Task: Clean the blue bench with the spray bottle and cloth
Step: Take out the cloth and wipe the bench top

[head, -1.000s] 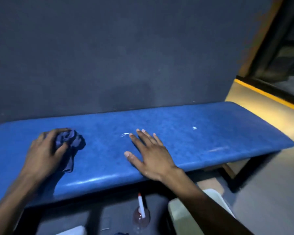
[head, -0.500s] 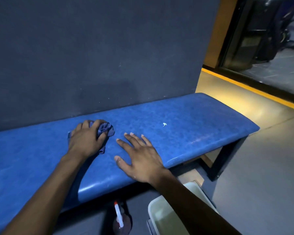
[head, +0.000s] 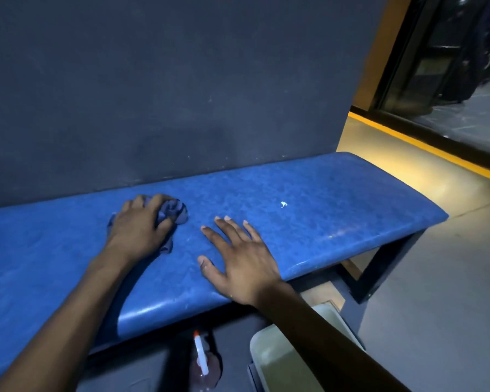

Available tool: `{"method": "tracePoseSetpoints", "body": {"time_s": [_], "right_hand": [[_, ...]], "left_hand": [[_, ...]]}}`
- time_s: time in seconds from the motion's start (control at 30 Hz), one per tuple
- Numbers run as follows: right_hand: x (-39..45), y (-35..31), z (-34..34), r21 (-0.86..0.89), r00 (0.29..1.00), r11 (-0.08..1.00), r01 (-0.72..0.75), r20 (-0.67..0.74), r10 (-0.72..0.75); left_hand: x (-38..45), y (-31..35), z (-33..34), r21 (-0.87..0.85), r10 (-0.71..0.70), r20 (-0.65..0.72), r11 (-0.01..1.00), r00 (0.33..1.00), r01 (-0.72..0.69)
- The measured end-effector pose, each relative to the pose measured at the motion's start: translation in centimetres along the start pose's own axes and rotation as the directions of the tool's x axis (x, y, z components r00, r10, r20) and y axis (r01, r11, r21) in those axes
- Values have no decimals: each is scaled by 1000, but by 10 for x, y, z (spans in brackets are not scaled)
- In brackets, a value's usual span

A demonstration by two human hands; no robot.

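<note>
The blue bench (head: pixel 323 193) runs across the view against a dark wall. My left hand (head: pixel 140 224) presses a bunched blue cloth (head: pixel 174 212) onto the seat near the back edge, fingers closed over it. Flat on the seat just to the right lies my right hand (head: pixel 238 258), fingers spread and holding nothing. A small white scrap (head: pixel 283 204) sits on the seat further right. The spray bottle (head: pixel 203 360), clear with a white and red nozzle, stands on the floor under the bench's front edge.
A pale bin (head: pixel 277 360) stands on the floor below my right forearm. The bench's black leg frame (head: pixel 379 267) is at the right end. Grey floor extends right, with a yellow line (head: pixel 425 148) before a dark glass doorway.
My left hand has slid the cloth rightward along the seat, from the left part to beside my right hand. The view has shifted right. My right hand stays flat on the seat.
</note>
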State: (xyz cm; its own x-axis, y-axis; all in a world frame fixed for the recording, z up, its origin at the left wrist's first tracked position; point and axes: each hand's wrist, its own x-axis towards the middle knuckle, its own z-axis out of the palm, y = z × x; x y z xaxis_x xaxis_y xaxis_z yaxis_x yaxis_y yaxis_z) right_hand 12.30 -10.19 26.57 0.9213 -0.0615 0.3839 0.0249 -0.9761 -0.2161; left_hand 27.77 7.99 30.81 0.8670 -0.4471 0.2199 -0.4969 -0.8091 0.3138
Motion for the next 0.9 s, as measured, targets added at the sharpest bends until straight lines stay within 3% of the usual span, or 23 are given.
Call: {"method": "tracePoseSetpoints", "body": {"time_s": [0.13, 0.33, 0.6, 0.9], "right_hand": [[0, 0, 1, 1, 1000, 1000, 8, -1, -8], [1, -1, 1, 2, 1000, 1000, -4, -11, 5], [0, -1, -1, -17, 1000, 1000, -7, -2, 7], [0, -3, -3, -45, 1000, 999, -7, 11, 7]], "left_hand": [[-52, -13, -7, -64, 111, 21, 992, 994, -110], [35, -12, 10, -64, 8, 4, 998, 1000, -7], [-34, 0, -9, -130, 254, 118, 962, 960, -239], [30, 6, 12, -88, 166, 72, 983, 983, -160]]}}
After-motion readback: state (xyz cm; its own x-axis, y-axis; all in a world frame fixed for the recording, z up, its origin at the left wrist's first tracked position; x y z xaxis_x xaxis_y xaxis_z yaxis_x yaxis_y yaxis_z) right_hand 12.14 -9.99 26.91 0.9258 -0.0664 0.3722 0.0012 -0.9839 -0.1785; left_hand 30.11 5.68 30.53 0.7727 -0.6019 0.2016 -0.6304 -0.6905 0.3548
